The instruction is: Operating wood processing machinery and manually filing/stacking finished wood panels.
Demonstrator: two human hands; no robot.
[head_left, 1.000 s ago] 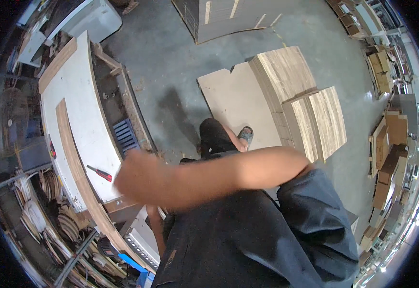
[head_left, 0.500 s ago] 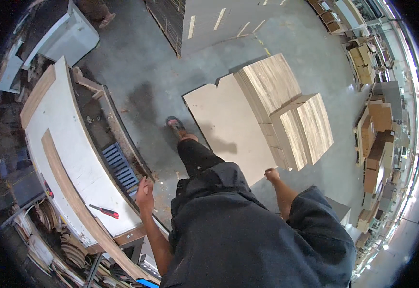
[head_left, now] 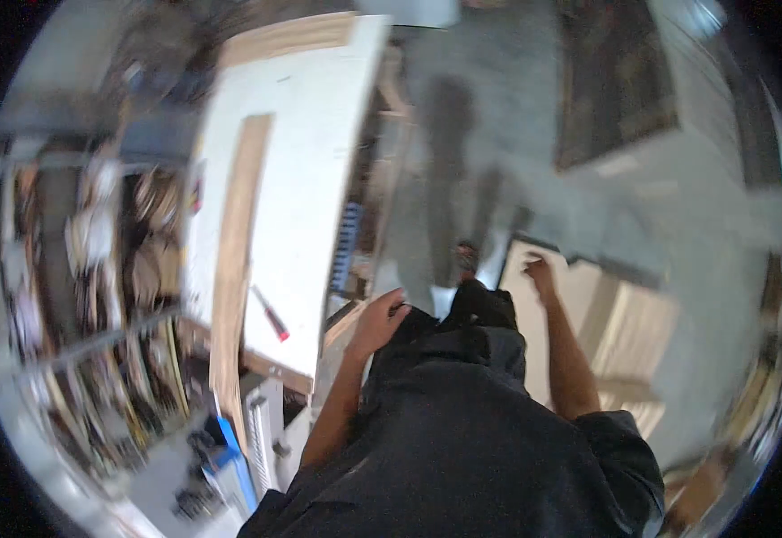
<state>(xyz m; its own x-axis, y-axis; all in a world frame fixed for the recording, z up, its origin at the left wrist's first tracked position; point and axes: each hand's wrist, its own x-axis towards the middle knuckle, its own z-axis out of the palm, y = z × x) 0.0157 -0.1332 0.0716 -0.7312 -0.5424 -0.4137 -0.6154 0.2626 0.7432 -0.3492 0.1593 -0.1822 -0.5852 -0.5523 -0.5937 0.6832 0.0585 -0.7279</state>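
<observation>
My left hand (head_left: 378, 326) hangs in the air beside the right edge of a white-topped workbench (head_left: 308, 179), its fingers loosely bent and nothing in them. Over a flat beige board (head_left: 527, 296) on my right, my right hand (head_left: 541, 273) is raised, fingers slightly curled and apart, also without a load. A long wood-grain strip (head_left: 237, 224) lies lengthwise on the bench. Near it rests a slim tool with a red handle (head_left: 276, 325); blur hides its exact kind.
Stacked wood-grain panels (head_left: 637, 323) sit on the beige board. Ahead right stands a large dark stack (head_left: 615, 81). Left of the bench, racks (head_left: 131, 359) hold many thin pieces. A blue slatted crate (head_left: 347, 247) is under the bench's right side. Grey floor (head_left: 498, 117) lies ahead.
My view has swung left, so the bench now lies nearer the middle and the panels shift to the right. My right hand has come up and forward. Both hands stay without a load.
</observation>
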